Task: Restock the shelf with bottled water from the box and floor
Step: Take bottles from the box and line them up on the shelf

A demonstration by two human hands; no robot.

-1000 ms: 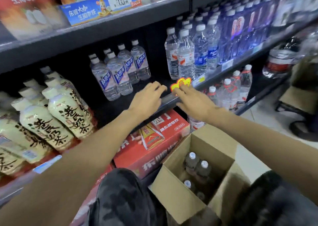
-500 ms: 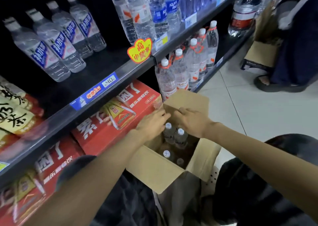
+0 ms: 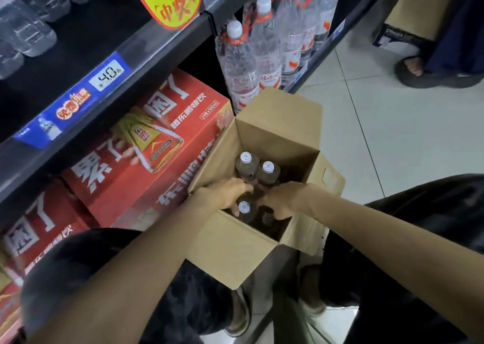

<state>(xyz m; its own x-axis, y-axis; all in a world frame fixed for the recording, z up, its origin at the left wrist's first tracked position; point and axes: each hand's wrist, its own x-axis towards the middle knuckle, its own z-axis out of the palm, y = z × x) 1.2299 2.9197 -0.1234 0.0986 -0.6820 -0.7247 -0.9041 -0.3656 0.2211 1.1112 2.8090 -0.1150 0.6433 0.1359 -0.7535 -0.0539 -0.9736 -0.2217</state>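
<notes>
Inside the open box [image 3: 230, 252], both hands reach among the bottles [image 3: 267, 172]. The left hand [image 3: 225, 194] curls around a white-capped bottle [image 3: 245, 209] at 6 o'clock. The right hand [image 3: 285, 199] has its fingers bent onto a dark bottle, its grip unclear.

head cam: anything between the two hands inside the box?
Yes. Between the left hand and right hand in the cardboard box stand bottles, one white-capped bottle by the left fingers.

Single head cam, looks steeply down & fwd, close above open box [image 3: 227, 249] btwn knees; shelf [image 3: 86, 42] at left
</notes>
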